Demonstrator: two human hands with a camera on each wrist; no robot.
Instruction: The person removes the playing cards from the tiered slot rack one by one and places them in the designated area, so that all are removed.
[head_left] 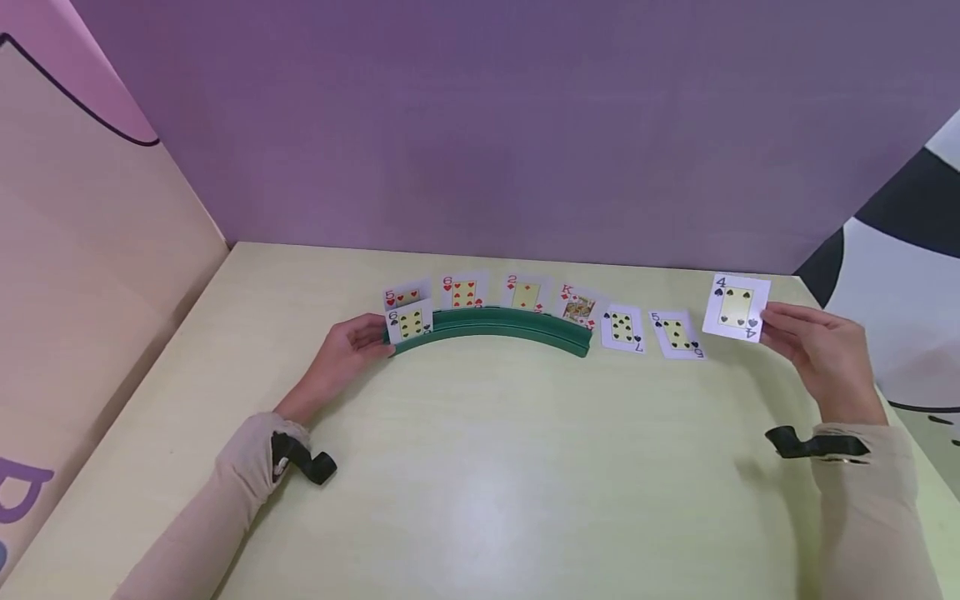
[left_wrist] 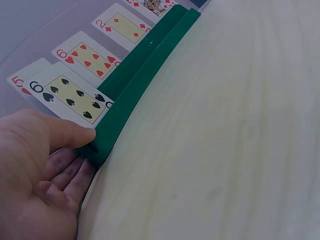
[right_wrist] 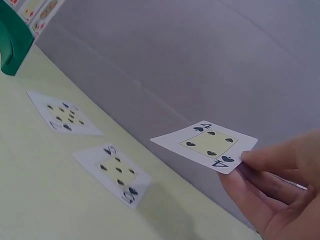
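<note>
My right hand (head_left: 825,354) pinches a four of spades (head_left: 737,307) by its edge, lifted above the table with its face showing. A curved green card holder (head_left: 495,321) stands on the table, and my left hand (head_left: 352,346) grips its left end, thumb over the front and fingers behind. At that end the six of spades (left_wrist: 74,95) stands in front of the five of hearts (head_left: 405,293), partly hiding it. Further along the rear slot are the six of hearts (head_left: 464,292), two of diamonds (head_left: 527,293) and king of diamonds (head_left: 578,307).
To the right of the holder, a seven of spades (head_left: 622,328) and a five of spades (head_left: 677,335) lie face up on the pale table (head_left: 525,467). A purple wall panel (head_left: 487,133) rises along the back edge, with printed panels at both sides.
</note>
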